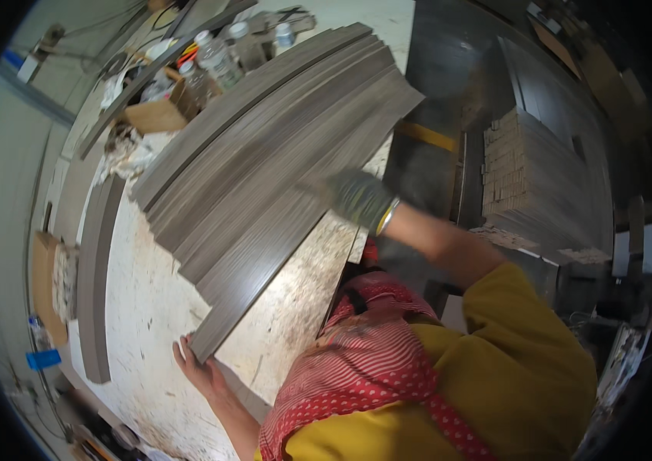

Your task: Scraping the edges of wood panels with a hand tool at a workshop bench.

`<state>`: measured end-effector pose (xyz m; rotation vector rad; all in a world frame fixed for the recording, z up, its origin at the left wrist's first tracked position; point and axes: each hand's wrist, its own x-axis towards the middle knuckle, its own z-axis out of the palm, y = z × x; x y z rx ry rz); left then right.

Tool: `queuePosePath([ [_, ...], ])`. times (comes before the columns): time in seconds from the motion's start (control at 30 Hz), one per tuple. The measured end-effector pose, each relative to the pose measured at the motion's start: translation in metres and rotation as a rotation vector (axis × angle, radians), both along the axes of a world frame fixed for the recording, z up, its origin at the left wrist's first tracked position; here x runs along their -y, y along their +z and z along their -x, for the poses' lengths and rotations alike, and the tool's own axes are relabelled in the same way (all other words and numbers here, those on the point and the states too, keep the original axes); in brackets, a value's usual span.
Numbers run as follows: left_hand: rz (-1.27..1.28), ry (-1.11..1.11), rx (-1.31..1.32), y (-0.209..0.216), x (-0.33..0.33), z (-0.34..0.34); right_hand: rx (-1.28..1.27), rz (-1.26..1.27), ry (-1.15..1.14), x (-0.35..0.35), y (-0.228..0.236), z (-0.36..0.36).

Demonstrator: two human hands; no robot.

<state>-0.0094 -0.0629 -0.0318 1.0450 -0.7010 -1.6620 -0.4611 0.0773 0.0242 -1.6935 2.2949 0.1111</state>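
Observation:
Grey wood-grain planks (264, 161) lie side by side and overlapping on a pale, stained table (141, 307). At the near left end of the closest plank (253, 288), my bare left hand (207, 378) is closed around its corner, with fingers on one side and thumb on the other. My right hand (358, 200), in a dark grey-green work glove, is over the near edge of the planks toward their right part. Motion smears its fingers, and whether they press on the wood cannot be made out.
Plastic bottles (214, 58) and a cardboard box (163, 111) stand beyond the planks. A separate grey strip (99, 284) lies at the left. Right of the table rises a tall stack of boards (514, 165). A blue object (43, 359) sits by the left edge.

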Motion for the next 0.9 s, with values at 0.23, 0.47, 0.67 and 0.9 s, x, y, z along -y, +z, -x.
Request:
queuePosePath([
  [0.23, -0.021, 0.134, 0.180, 0.012, 0.004, 0.000, -0.239, 0.393, -0.592, -0.089, -0.001, 0.165],
  [0.47, 0.186, 0.044, 0.817, 0.021, 0.010, 0.000, 0.130, 0.616, -0.616, -0.105, 0.001, 0.160],
  [0.67, 0.876, -0.248, 1.305, 0.060, 0.003, 0.140, 0.315, 0.646, -0.685, -0.102, 0.026, 0.164],
  [0.9, 1.374, -1.032, 1.406, 0.041, -0.089, 0.329, 0.445, 0.745, -0.801, -0.117, 0.002, 0.180],
])
